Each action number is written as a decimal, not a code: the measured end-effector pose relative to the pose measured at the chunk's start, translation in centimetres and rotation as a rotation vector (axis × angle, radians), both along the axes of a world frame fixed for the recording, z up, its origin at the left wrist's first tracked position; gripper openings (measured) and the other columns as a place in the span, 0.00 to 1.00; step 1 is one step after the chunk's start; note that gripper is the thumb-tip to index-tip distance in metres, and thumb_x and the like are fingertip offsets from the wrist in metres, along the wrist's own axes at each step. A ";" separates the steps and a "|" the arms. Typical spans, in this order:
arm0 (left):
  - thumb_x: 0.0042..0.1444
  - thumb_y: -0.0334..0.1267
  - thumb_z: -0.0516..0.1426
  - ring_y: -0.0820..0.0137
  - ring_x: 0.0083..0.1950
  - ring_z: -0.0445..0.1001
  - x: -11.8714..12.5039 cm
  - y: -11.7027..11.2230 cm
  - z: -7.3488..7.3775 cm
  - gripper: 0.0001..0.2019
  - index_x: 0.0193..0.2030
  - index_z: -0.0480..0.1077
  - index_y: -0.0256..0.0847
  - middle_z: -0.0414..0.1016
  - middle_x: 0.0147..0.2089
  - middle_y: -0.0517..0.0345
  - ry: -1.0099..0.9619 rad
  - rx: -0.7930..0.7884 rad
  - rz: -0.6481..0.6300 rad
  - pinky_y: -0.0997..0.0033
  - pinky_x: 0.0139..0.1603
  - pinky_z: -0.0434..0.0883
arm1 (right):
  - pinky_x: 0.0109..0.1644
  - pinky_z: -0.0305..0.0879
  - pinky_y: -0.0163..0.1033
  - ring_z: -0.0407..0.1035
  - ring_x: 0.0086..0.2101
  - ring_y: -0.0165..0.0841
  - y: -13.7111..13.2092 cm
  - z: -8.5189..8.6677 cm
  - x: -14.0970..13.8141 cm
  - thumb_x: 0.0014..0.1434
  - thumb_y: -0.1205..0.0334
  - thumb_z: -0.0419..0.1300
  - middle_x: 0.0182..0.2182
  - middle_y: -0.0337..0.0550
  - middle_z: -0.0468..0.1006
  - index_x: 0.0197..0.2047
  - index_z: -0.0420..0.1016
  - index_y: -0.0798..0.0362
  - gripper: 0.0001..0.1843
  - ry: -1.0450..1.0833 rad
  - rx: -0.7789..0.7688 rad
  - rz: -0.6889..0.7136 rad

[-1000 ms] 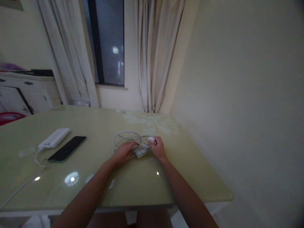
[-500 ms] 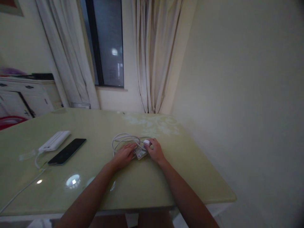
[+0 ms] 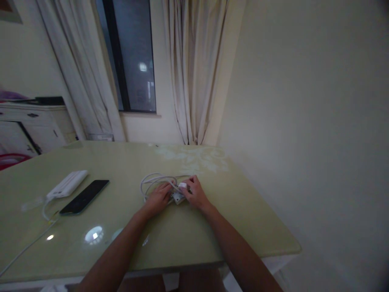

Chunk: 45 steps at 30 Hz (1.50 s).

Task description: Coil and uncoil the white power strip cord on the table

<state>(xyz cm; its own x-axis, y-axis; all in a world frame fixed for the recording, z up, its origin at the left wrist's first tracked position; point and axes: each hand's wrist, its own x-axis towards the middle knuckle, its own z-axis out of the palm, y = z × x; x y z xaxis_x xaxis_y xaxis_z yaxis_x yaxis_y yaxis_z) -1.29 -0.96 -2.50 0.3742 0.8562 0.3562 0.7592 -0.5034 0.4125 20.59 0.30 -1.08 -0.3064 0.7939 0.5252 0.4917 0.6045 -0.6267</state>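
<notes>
A small white power strip (image 3: pixel 178 197) with a looped white cord (image 3: pixel 152 180) lies on the pale green table (image 3: pixel 188 231). My left hand (image 3: pixel 158 198) rests flat on the strip's left end, fingers laid over it. My right hand (image 3: pixel 196 194) pinches a white plug (image 3: pixel 182 185) just above the strip's socket face. The plug touches or nearly touches the strip; I cannot tell which.
A white power bank (image 3: pixel 67 183) with a thin cable and a dark phone (image 3: pixel 84 196) lie at the left of the table. A wall runs close along the right. Curtains and a dark window stand behind; a white cabinet (image 3: pixel 30 125) is at far left.
My right hand has carried the plug leftward, from beside the strip's far end to above its socket face. My left hand has stayed on the strip.
</notes>
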 end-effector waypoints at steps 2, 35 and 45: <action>0.66 0.34 0.47 0.61 0.68 0.67 0.0 -0.1 0.1 0.23 0.66 0.66 0.42 0.70 0.67 0.48 -0.029 0.015 -0.040 0.54 0.69 0.64 | 0.54 0.67 0.42 0.66 0.45 0.36 0.0 0.0 0.1 0.58 0.65 0.63 0.42 0.44 0.66 0.47 0.80 0.52 0.12 0.046 -0.024 -0.018; 0.58 0.25 0.48 0.63 0.54 0.76 0.4 -1.3 2.3 0.22 0.48 0.79 0.45 0.77 0.57 0.53 0.122 0.049 0.051 0.64 0.57 0.71 | 0.46 0.76 0.39 0.74 0.41 0.32 1.8 -1.9 0.5 0.59 0.64 0.59 0.46 0.45 0.73 0.48 0.77 0.51 0.13 0.302 -0.126 -0.161; 0.61 0.30 0.49 0.56 0.54 0.75 -1.1 -0.4 2.0 0.18 0.51 0.77 0.41 0.80 0.50 0.47 0.084 0.206 0.490 0.56 0.60 0.69 | 0.48 0.76 0.41 0.75 0.42 0.31 1.9 -2.3 0.6 0.58 0.69 0.59 0.50 0.47 0.68 0.51 0.78 0.49 0.19 0.317 -0.138 -0.134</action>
<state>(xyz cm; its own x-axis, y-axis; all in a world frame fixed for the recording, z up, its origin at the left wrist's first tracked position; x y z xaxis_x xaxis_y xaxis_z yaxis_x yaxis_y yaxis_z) -2.35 -1.35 -0.49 -0.0173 0.8531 0.5214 0.9517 -0.1458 0.2701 21.22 2.17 -3.41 -0.0337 0.8859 0.4627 0.3292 0.4469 -0.8318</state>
